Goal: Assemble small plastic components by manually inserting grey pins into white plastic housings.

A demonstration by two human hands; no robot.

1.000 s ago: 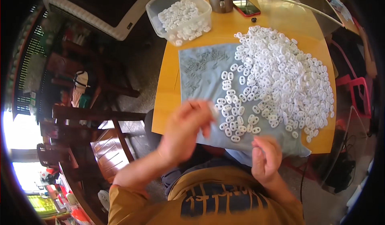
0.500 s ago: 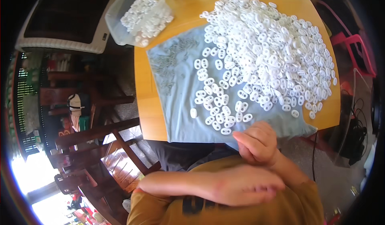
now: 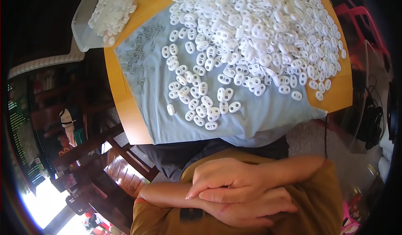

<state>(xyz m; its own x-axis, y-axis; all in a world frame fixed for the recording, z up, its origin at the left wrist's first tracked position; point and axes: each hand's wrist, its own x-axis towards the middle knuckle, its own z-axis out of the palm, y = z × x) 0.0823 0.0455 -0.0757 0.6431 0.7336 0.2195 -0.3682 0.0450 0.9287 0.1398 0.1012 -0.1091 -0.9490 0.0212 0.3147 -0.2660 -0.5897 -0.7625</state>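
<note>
Hands: we see the right hand (image 3: 228,180) lying across the left wrist, its fingers loosely bent; the left hand (image 3: 251,210) points rightward, fingers fairly straight and close together. We cannot tell if either palm holds anything.

Surface: yellow wooden table (image 3: 125,105), partly covered by a creased blue-grey cloth (image 3: 259,113). Slender grey bits (image 3: 142,46) lie scattered on its left; a clear tub (image 3: 80,23) of white pieces stands at the far left. A wooden chair (image 3: 119,166) is at left, a pink frame (image 3: 364,15) at right.

Position: a large pile of white two-holed pieces (image 3: 259,30) covers the far right; a loose group lies on the cloth, beyond both hands and apart from them.

Orientation: pieces point every way. We note the nearest piece (image 3: 211,125) has its long axis roughly left-right; the leftmost piece of the group (image 3: 171,109) points away from the body.
</note>
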